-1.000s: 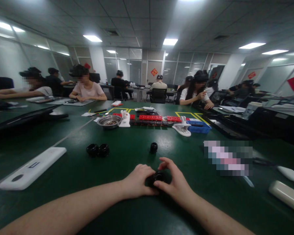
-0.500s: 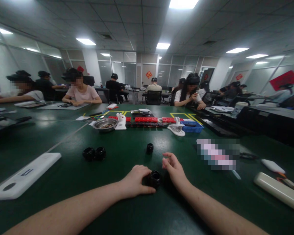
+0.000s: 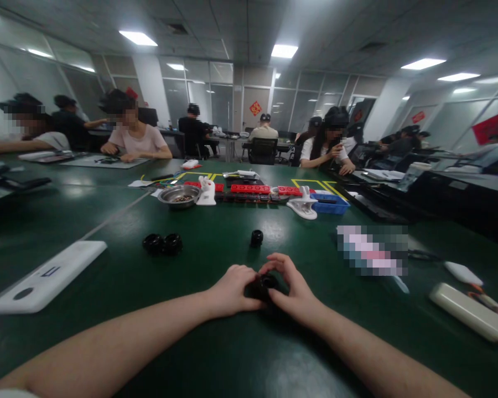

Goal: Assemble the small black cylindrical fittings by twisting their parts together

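Forearms [image 3: 149, 326] slant inward, low over dark-green bench [image 3: 232, 359]. Left hand [image 3: 234, 290], fingers grasping left side of glossy black hollow-topped cylinder [image 3: 265, 285] between hands; right hand [image 3: 293, 288], index arched, thumb forward, grasping opposite side.

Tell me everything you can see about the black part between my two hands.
The black part is small and roundish, with a slightly glossy, plastic-looking surface and a dark round opening facing upward and toward you. It sits over the green table, close in front of you. Your left hand grips its left side; your right hand curls thumb and fingers around the right and far sides. Its underside is hidden.
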A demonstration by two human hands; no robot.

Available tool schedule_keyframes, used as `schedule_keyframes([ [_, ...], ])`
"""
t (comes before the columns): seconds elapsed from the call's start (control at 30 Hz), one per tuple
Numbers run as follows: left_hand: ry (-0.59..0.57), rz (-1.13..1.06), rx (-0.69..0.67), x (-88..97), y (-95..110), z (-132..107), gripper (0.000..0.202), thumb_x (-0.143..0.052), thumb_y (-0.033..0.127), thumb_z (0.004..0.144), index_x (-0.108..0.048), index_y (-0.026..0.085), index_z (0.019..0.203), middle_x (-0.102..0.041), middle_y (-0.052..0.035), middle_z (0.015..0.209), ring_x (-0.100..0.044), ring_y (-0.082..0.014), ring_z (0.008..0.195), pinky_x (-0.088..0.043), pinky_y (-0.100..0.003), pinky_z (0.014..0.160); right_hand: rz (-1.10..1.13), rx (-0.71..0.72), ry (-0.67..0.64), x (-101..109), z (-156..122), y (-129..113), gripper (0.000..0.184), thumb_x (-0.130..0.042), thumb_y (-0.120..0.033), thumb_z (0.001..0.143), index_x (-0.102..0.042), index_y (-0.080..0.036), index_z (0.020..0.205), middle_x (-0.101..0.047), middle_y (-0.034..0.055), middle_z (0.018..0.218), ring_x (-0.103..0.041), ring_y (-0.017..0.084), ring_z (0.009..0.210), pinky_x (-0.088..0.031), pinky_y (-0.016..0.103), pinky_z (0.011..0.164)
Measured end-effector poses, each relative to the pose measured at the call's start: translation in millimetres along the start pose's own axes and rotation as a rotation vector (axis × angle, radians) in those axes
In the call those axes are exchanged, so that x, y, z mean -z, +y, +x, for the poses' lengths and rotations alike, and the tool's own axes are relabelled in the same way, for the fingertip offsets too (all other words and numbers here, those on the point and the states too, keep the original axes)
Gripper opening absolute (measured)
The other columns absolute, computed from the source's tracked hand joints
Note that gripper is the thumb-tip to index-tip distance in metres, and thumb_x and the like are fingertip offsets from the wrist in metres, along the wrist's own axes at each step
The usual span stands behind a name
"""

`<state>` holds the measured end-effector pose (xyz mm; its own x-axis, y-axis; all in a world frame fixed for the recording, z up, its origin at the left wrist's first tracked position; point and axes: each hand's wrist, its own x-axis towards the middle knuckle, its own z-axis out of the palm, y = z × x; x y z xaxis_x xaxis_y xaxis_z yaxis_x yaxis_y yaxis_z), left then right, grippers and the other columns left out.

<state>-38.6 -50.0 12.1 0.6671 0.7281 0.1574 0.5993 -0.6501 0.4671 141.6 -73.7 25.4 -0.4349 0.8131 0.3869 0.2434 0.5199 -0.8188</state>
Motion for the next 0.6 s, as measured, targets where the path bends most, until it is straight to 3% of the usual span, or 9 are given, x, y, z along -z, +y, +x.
schedule_keyframes([
  [0.07, -0.001, -0.018, -0.01, 0.7, -0.2, -0.3, 0.037, -0.068, 0.045, 0.067, -0.058, 0.017, 0.089, -0.061, -0.0032, 0.089, -0.054, -0.0216, 0.086, -0.037, -0.032, 0.078, 0.03, 0.033, -0.056, 3.1, -0.3, -0.8, 0.057, -0.048, -0.01, 0.067, -0.03, -0.022, 0.119, -0.051, 0.008, 0.111, -0.046, 0.022, 0.11, -0.034, 0.042, 0.096],
  [0.13, -0.008, -0.029, -0.016, 2.0, -0.2, -0.4, 0.039, -0.067, 0.046, 0.067, -0.058, 0.017, 0.091, -0.061, -0.0038, 0.092, -0.054, -0.0225, 0.088, -0.037, -0.033, 0.079, -0.04, 0.023, -0.02, 3.7, -0.3, -0.6, 0.056, -0.052, -0.014, 0.068, -0.031, -0.021, 0.12, -0.047, 0.0095, 0.116, -0.043, 0.024, 0.113, -0.032, 0.044, 0.098],
  [0.27, -0.02, -0.011, -0.006, 2.9, -1.0, 0.5, 0.038, -0.064, 0.048, 0.069, -0.058, 0.016, 0.088, -0.061, -0.0045, 0.088, -0.055, -0.0224, 0.084, -0.038, -0.032, 0.077, -0.209, -0.067, 0.083, -1.8, 0.5, 1.4, 0.055, -0.068, -0.027, 0.062, -0.039, -0.02, 0.108, -0.051, 0.0077, 0.099, -0.051, 0.025, 0.093, -0.041, 0.043, 0.085],
  [0.37, -0.02, 0.008, -0.015, 1.4, -2.1, 1.0, 0.038, -0.065, 0.048, 0.067, -0.058, 0.017, 0.086, -0.061, -0.0032, 0.085, -0.055, -0.0218, 0.082, -0.038, -0.031, 0.074, -0.184, -0.086, 0.057, -3.9, 1.0, -0.2, 0.044, -0.064, -0.024, 0.065, -0.04, -0.02, 0.102, -0.053, 0.0046, 0.09, -0.053, 0.022, 0.086, -0.044, 0.04, 0.08],
  [0.5, -0.027, -0.001, 0.002, 0.4, -2.3, 0.5, 0.039, -0.067, 0.046, 0.065, -0.057, 0.017, 0.089, -0.06, -0.0034, 0.087, -0.054, -0.022, 0.084, -0.038, -0.032, 0.077, -0.033, -0.011, -0.085, 1.1, -0.1, -5.5, 0.047, -0.051, -0.013, 0.069, -0.035, -0.021, 0.113, -0.053, 0.0069, 0.104, -0.051, 0.021, 0.102, -0.038, 0.041, 0.092],
  [0.6, -0.032, -0.029, -0.007, 2.0, -1.6, 0.2, 0.039, -0.067, 0.047, 0.066, -0.057, 0.017, 0.089, -0.061, -0.0038, 0.091, -0.054, -0.0224, 0.087, -0.037, -0.033, 0.08, -0.068, -0.032, -0.058, 3.9, -1.5, -4.6, 0.051, -0.055, -0.019, 0.07, -0.035, -0.02, 0.116, -0.048, 0.0103, 0.115, -0.045, 0.024, 0.11, -0.034, 0.044, 0.096],
])
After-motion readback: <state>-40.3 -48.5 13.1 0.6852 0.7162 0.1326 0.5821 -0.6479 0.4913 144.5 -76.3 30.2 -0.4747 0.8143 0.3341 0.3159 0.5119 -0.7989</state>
